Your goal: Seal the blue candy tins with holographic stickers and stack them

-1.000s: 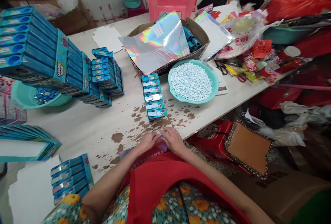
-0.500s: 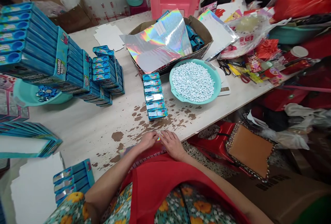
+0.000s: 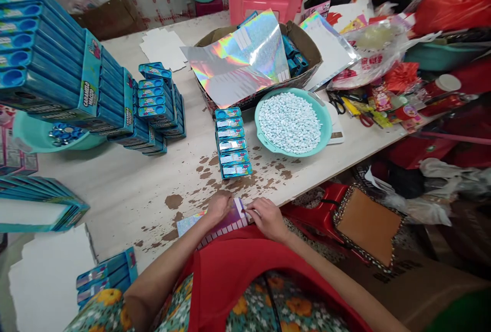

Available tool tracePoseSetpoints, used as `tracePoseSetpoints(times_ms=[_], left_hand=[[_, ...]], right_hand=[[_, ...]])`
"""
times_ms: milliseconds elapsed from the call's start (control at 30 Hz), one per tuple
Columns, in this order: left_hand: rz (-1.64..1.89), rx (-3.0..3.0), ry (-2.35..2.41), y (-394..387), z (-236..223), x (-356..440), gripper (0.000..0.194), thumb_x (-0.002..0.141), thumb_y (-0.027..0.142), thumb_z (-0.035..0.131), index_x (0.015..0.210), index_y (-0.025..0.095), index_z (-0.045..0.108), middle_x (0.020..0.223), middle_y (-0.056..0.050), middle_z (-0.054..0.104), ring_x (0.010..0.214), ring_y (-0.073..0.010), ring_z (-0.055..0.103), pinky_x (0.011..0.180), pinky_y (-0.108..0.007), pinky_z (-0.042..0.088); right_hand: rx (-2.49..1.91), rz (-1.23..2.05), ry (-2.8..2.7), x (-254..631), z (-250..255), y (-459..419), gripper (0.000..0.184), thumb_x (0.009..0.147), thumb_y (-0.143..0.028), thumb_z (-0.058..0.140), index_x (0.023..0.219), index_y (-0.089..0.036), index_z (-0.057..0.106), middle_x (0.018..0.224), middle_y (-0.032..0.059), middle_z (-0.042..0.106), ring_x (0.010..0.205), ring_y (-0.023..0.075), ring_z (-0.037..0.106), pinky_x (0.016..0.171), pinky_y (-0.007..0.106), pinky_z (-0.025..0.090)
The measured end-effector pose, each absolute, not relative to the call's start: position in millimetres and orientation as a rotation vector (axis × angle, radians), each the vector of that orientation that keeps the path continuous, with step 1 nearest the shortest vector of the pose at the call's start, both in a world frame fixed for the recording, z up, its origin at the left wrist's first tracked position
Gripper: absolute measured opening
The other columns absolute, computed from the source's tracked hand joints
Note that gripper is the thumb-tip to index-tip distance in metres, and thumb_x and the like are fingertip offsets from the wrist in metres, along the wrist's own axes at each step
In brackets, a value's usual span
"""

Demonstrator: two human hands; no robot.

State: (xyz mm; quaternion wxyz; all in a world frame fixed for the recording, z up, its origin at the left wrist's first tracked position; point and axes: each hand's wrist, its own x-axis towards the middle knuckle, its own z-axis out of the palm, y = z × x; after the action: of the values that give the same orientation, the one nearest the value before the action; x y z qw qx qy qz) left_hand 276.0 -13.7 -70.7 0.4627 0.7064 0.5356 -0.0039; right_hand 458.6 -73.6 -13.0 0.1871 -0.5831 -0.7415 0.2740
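Note:
A shiny holographic sticker sheet (image 3: 192,223) with a row of pale labels along its near side lies at the table edge against my red apron. My left hand (image 3: 219,206) is closed over its upper part, fingers curled. At the right end of the sheet my right hand (image 3: 269,218) makes a pinch beside a pale label; what sits between the fingertips is too small to make out. Just beyond my hands stands a row of blue candy boxes (image 3: 233,144) with shiny labels on their tops. Right of it is a turquoise bowl (image 3: 327,126) of small pale candies.
Tall stacks of blue boxes (image 3: 57,66) rise at the left, beside a turquoise basin (image 3: 30,135). A carton (image 3: 316,61) with holographic sheets on it stands behind the row. Scissors (image 3: 337,104) and clutter lie at the right. A red stool (image 3: 322,219) is below the table edge.
My right hand has moved right, away from my left hand, and its fingers have drawn into a pinch. More of the sheet now shows between the hands.

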Motion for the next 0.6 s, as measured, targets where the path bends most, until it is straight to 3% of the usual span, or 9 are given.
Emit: tracePoseSetpoints(times_ms=[133,233,300,467,600], left_hand=[[0.517,1.359,1.04,-18.1,-12.5,278.8,0.043,0.089,0.043,0.036,0.124,0.021,0.046,0.121,-0.009,0.056,0.11,-0.0208,0.052,0.09,-0.032,0.042],[0.487,1.188,0.899,-10.8,34.7,283.6,0.035,0.082,0.047,0.051,0.099,0.018,0.059,0.085,-0.005,0.064,0.077,-0.0162,0.06,0.067,-0.025,0.047],[0.455,1.125,0.946,4.4,57.3,284.7,0.032,0.083,0.047,0.05,0.081,0.016,0.059,0.061,0.001,0.055,0.052,-0.0104,0.052,0.051,-0.021,0.042],[0.636,1.281,1.104,84.3,81.5,272.7,0.031,0.081,0.042,0.055,0.102,0.019,0.053,0.057,0.005,0.053,0.044,-0.0071,0.047,0.042,-0.017,0.037],[0.654,1.384,1.173,163.4,82.6,262.7,0.027,0.075,0.04,0.061,0.082,0.015,0.053,0.05,0.004,0.054,0.036,-0.0059,0.044,0.036,-0.016,0.031]], right_hand=[[-1.609,0.991,-1.724,461.2,46.3,-55.3,0.012,0.086,-0.03,0.053,0.078,-0.023,0.058,0.077,0.0021,0.062,0.075,0.0171,0.056,0.069,0.028,0.043],[-1.601,1.027,-1.565,456.9,73.9,-38.9,0.012,0.084,-0.031,0.056,0.075,-0.024,0.059,0.075,0.0003,0.062,0.072,0.0164,0.057,0.067,0.027,0.044],[-1.612,0.942,-1.48,450.3,80.7,-22.1,0.012,0.083,-0.032,0.058,0.074,-0.024,0.06,0.075,0.0004,0.062,0.074,0.0169,0.057,0.069,0.028,0.044],[-1.552,0.717,-1.321,425.5,75.5,56.7,0.013,0.08,-0.034,0.058,0.076,-0.022,0.062,0.084,0.0028,0.06,0.086,0.0186,0.055,0.078,0.031,0.044],[-1.596,0.644,-1.258,409.7,66.6,134.5,0.019,0.075,-0.038,0.061,0.072,-0.02,0.064,0.091,0.0052,0.058,0.091,0.0203,0.052,0.082,0.033,0.043]])
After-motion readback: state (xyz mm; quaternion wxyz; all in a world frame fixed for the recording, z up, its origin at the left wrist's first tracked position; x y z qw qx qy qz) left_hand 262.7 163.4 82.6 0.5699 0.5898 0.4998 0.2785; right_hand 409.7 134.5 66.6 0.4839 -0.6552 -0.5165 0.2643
